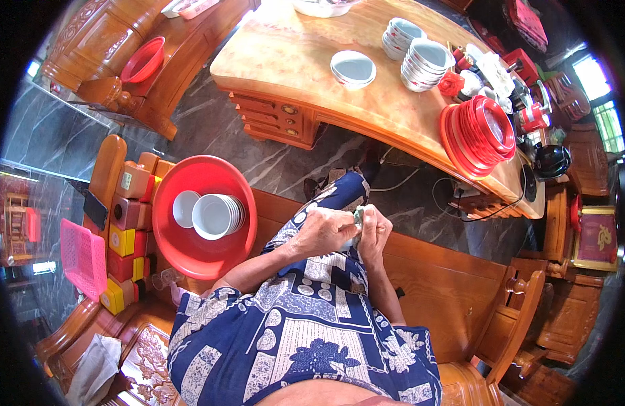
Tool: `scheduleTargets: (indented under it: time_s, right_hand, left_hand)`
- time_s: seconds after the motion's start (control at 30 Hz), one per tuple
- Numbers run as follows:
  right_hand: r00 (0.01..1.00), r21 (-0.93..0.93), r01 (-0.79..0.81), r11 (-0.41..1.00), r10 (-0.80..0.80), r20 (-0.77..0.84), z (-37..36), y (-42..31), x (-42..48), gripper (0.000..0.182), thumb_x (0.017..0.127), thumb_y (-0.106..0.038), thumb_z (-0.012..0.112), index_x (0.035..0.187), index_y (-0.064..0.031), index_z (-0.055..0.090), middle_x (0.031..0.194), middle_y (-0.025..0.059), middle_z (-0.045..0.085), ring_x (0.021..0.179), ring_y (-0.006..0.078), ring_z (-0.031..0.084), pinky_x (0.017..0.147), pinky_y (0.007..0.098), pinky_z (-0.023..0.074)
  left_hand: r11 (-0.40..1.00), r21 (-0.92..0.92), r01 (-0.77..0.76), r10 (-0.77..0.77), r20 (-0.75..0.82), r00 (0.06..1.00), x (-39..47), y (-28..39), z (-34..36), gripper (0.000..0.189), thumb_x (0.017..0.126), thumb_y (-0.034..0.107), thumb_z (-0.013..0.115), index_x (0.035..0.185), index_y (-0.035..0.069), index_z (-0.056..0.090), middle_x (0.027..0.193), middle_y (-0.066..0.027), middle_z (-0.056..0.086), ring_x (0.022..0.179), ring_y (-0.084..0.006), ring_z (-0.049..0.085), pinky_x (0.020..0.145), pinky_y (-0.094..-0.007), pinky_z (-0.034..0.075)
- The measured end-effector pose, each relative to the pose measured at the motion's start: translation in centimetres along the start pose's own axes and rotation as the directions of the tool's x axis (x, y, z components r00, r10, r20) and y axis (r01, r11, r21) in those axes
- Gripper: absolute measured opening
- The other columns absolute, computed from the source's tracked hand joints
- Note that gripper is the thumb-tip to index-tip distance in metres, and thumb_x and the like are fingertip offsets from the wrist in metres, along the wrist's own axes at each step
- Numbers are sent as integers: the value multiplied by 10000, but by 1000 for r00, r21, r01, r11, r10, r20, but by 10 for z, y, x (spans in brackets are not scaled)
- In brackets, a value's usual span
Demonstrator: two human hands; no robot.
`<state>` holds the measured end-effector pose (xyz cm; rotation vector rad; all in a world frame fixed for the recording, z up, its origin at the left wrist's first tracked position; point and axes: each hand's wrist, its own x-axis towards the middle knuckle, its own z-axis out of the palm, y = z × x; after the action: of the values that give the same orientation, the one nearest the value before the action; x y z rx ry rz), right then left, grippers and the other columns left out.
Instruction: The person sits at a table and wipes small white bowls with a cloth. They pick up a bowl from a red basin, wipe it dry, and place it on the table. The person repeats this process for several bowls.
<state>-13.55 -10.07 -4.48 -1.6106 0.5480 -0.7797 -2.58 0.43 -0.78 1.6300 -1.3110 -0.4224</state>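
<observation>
My left hand (325, 231) and my right hand (375, 231) meet above my lap, both closed around a small crumpled greenish-white cloth (359, 215). Part of something pale shows below the fingers; I cannot tell what it is. To the left of my hands, a large red plastic basin (206, 264) rests on the wooden bench. Inside it lie a stack of white bowls (212, 216) and, beside that, another white bowl (184, 209).
Ahead stands a marble-topped table (292, 56) with bowl stacks (425, 63) and a pile of red plates (480, 134). Stacked boxes (122, 241) and a pink plastic basket (81, 259) are left of the basin. A cable (447, 208) hangs below the table.
</observation>
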Motion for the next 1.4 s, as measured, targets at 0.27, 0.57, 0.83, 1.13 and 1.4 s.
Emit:
scheduleTargets:
  time_s: [0.27, 0.57, 0.83, 1.13, 1.4]
  right_hand:
    - [980, 283, -111, 953, 152, -127, -5, -11, 14, 346, 951, -266, 467, 659, -82, 500, 597, -61, 436, 556, 41, 393, 497, 242, 302]
    - [858, 689, -254, 678, 487, -162, 2, -2, 10, 260, 956, -311, 428, 867, -95, 542, 737, 20, 574, 647, 105, 562, 589, 250, 465]
    - [800, 871, -325, 368, 598, 46, 12, 12, 7, 347, 939, -400, 414, 942, -97, 584, 848, 65, 656, 769, 200, 638, 722, 318, 525]
    - [804, 868, -326, 374, 592, 47, 1, 45, 3, 327, 954, -362, 409, 943, -92, 593, 822, 62, 657, 756, 208, 642, 713, 314, 529]
    - [836, 600, -259, 757, 487, -253, -5, 17, 5, 318, 961, -318, 408, 820, -75, 557, 707, -1, 567, 616, 96, 534, 580, 252, 439]
  left_hand:
    - [868, -432, 246, -244, 62, 968, 3, 1, -15, 151, 838, 100, 658, 740, -15, 643, 635, -7, 576, 608, -62, 535, 551, -234, 427]
    - [621, -745, 243, -353, 10, 936, 4, 1, -16, 135, 833, 81, 648, 717, 14, 638, 663, 11, 594, 609, -38, 512, 559, -192, 393]
    - [413, -907, 86, -393, -93, 915, 4, -6, -3, 112, 831, 73, 637, 737, 12, 632, 671, 8, 583, 608, -48, 504, 581, -194, 381]
    - [594, -728, 341, -323, 173, 931, 9, -9, -15, 188, 865, 199, 669, 799, 29, 623, 708, 31, 565, 667, -40, 507, 605, -206, 411]
    - [853, -450, 264, -213, 161, 964, 5, 1, -20, 218, 870, 243, 666, 823, 37, 611, 695, -33, 576, 669, -92, 539, 602, -262, 437]
